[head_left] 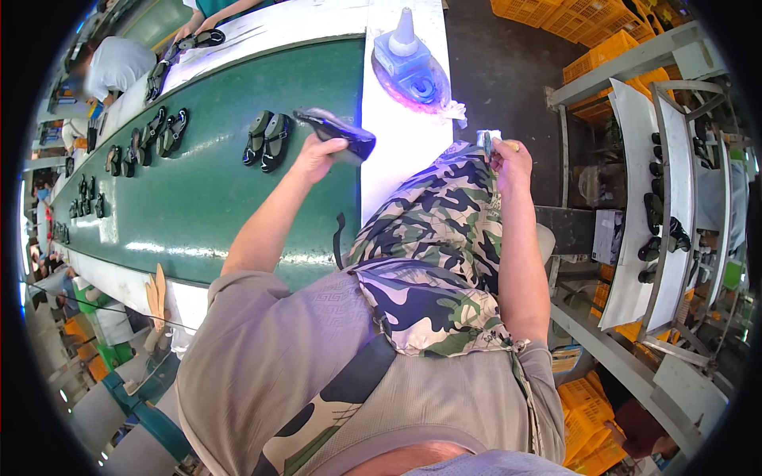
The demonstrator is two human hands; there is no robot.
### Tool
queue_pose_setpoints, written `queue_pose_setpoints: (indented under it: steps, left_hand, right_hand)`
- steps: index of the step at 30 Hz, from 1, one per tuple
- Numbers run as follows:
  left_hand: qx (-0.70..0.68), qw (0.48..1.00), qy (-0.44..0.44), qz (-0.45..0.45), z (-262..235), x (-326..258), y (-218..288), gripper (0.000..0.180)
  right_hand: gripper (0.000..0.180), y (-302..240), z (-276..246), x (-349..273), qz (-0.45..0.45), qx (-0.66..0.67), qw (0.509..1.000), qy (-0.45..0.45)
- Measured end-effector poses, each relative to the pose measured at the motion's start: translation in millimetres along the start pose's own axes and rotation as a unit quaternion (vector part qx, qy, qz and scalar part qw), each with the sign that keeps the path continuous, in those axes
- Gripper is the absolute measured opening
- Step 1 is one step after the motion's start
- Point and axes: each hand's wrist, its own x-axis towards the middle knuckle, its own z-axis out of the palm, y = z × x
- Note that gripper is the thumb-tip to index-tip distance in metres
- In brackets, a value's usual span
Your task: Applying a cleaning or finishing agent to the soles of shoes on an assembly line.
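Above the right edge of the green belt (214, 214), my left hand (316, 159) is closed round a dark, glossy sandal (340, 135), held tilted and slightly blurred. My right hand (513, 164) is closed on a small brush (487, 141) with a whitish head and a yellowish handle end. It is held over the camouflage apron (432, 214) on my lap, apart from the sandal. A pair of black strappy sandals (267, 141) lies on the belt just left of my left hand. Between my hands, a white work surface (397, 163) runs beside the belt.
Ahead, a round tray (440, 79) holds a blue container (409, 67) and a cone-shaped bottle (405, 33); a crumpled white cloth (456, 113) lies beside it. More sandals (151, 135) line the belt. A co-worker's hands (198, 32) handle sandals at the far side. A metal rack (663, 198) stands right.
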Motion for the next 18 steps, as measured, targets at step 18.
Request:
queue_pose_setpoints:
  steps: [18]
  left_hand:
    - [0.542,0.603,-0.062,0.583,126.8,-19.7,97.4,0.043]
  right_hand:
    - [0.018,-78.5,135.0,-57.7,-0.221,-0.043,0.939,-0.261]
